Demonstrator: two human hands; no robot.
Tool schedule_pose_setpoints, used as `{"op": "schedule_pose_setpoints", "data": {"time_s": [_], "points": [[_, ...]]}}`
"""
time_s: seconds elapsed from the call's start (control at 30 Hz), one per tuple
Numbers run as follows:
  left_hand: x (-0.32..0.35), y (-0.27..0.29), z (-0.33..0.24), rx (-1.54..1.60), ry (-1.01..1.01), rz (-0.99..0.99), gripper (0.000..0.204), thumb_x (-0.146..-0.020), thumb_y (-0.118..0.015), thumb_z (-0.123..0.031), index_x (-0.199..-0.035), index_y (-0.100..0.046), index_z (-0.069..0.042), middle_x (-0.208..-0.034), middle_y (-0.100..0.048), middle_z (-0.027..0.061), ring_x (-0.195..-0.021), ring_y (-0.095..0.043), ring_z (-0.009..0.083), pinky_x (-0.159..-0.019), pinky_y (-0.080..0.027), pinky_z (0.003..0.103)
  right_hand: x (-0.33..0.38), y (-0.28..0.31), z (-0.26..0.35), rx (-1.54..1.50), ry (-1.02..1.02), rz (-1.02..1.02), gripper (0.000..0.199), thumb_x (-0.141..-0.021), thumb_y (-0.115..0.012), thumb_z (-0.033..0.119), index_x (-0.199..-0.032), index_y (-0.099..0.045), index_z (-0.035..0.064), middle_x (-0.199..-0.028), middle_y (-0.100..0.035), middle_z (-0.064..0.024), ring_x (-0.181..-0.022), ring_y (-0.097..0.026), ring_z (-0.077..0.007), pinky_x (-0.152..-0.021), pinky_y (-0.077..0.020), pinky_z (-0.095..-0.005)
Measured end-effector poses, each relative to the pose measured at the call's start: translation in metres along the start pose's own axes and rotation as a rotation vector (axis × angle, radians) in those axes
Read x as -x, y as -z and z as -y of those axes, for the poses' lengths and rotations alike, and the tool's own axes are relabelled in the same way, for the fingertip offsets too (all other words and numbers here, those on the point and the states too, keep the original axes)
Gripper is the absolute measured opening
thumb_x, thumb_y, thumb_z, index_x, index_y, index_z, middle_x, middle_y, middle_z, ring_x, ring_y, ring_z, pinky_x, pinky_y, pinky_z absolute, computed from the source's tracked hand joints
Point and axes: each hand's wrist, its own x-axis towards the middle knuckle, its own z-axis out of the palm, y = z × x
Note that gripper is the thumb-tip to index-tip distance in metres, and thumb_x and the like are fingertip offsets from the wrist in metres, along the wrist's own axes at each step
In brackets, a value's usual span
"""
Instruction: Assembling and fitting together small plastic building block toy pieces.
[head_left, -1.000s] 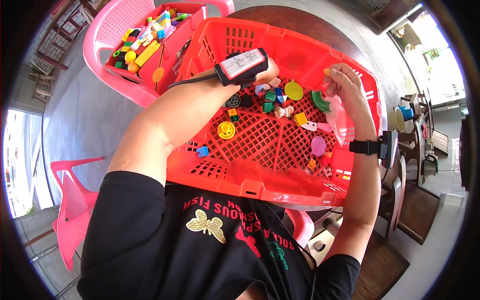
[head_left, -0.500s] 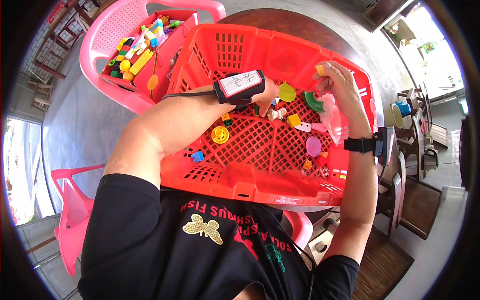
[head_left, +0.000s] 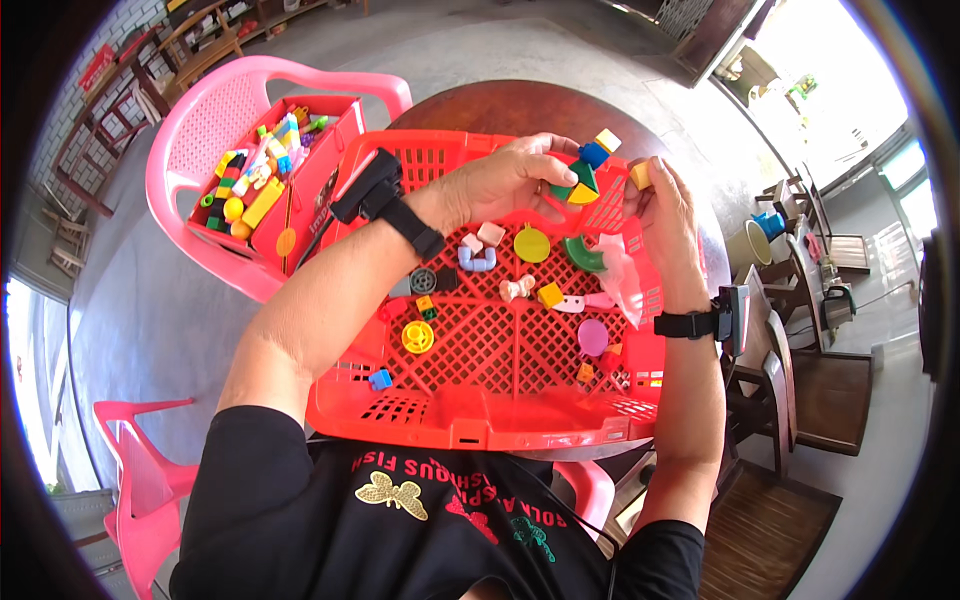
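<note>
Over the far right of the red plastic basket (head_left: 470, 432), my left hand (head_left: 515, 180) is closed on a joined stack of toy blocks (head_left: 585, 172) in green, yellow, blue and cream. My right hand (head_left: 665, 215) pinches a small pale yellow block (head_left: 640, 176) just to the right of that stack. Below them in the basket lie a yellow-green disc (head_left: 531, 243), a green curved piece (head_left: 583, 254), a small white-pink figure (head_left: 517, 288) and a yellow block (head_left: 550, 294). A toy knife (head_left: 583, 302) with a pink handle rests beside the yellow block.
The basket sits on a round brown table (head_left: 480, 100). It also holds a yellow wheel-like piece (head_left: 417, 337), a purple disc (head_left: 593, 337) and a blue block (head_left: 380, 379). At the left, a pink chair (head_left: 165, 165) bears a red box (head_left: 345, 115) full of toys.
My left hand has risen from the basket floor with the block stack and moved toward my right hand. My right hand still pinches its pale yellow block.
</note>
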Motion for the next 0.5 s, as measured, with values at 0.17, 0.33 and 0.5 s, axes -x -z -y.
{"op": "schedule_pose_setpoints", "data": {"time_s": [0.17,0.33,0.5], "points": [[0.003,-0.009,0.000,0.376,-0.042,0.087,0.054,-0.081,-0.054,-0.009,-0.131,-0.036,-0.007,-0.116,-0.054,0.0108,-0.107,-0.057,0.0229,-0.079,-0.056,0.043,0.003,-0.006,0.007,-0.109,0.016,0.022,0.022,-0.094,-0.051,0.026,-0.092,-0.060,0.0060,-0.072,-0.060,-0.0014,-0.059,-0.053,-0.0070,-0.055,-0.0413,-0.0205],[0.003,-0.008,0.003,0.423,-0.037,0.105,0.049,-0.084,-0.053,-0.013,-0.131,-0.039,-0.008,-0.116,-0.055,0.0100,-0.106,-0.057,0.0213,-0.079,-0.055,0.044,0.008,-0.023,0.009,-0.155,-0.017,0.061,0.019,-0.093,-0.056,0.026,-0.095,-0.060,0.0072,-0.074,-0.061,-0.0019,-0.060,-0.054,-0.0072,-0.058,-0.0451,-0.0210],[0.002,-0.016,0.005,0.347,0.018,0.098,0.044,-0.090,-0.055,-0.037,-0.124,-0.049,-0.010,-0.115,-0.057,0.0066,-0.105,-0.057,0.0189,-0.076,-0.055,0.039,0.011,-0.025,0.014,-0.121,0.001,0.112,0.018,-0.091,-0.058,0.025,-0.093,-0.060,0.0068,-0.074,-0.060,-0.0017,-0.061,-0.054,-0.0069,-0.058,-0.0452,-0.0209]]}}
